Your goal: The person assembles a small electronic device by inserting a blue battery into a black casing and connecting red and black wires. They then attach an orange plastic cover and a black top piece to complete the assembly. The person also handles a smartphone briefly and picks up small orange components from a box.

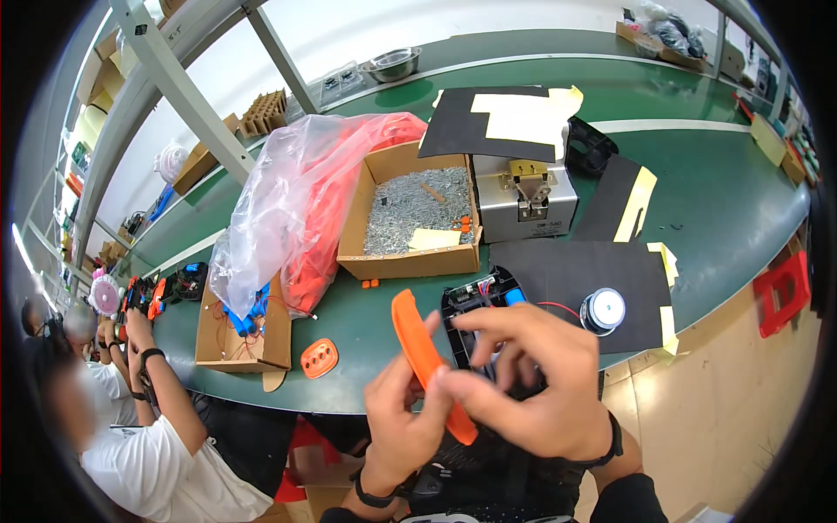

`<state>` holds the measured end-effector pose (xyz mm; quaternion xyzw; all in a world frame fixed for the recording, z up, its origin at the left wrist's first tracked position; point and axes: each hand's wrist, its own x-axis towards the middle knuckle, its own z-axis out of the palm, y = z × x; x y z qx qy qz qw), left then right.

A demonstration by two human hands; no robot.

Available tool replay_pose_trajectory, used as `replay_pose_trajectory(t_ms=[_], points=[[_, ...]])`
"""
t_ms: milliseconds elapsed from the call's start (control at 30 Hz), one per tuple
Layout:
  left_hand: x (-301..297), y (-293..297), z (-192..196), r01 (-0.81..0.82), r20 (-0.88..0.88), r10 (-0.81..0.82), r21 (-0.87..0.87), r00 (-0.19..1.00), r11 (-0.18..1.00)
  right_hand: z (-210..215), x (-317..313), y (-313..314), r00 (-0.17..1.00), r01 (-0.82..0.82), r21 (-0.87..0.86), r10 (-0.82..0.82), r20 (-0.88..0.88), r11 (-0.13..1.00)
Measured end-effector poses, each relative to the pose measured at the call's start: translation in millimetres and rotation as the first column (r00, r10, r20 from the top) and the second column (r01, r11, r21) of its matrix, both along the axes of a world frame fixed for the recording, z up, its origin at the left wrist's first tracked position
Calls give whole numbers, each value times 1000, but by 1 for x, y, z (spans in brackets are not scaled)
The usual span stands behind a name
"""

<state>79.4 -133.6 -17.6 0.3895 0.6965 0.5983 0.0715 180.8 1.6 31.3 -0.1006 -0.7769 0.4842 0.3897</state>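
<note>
The left hand [399, 423] pinches a curved orange plastic strip [419, 349] at the near edge of the glossy green tabletop [697, 196]; the right hand [545, 379] thumbs it, other fingers spread. Smooth, it looks light, fairly stiff, perhaps slippery; its long edges should grip best.
</note>
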Motion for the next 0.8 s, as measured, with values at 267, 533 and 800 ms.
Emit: replay_pose_trajectory(t_ms=[267, 533, 800], points=[[-14, 27, 0, 43, 407, 9, -119, 914, 992, -74, 25, 37, 942, 328, -35, -324, 89, 944], [-16, 33, -28, -62, 330, 61, -10, 942, 998, -88, 29, 38, 969, 237, -240, -213, 122, 941], [-15, 40, -34, -126, 260, 124, -9, 958, 992, -91, 26, 38, 961, 258, -222, -227, 158, 940]])
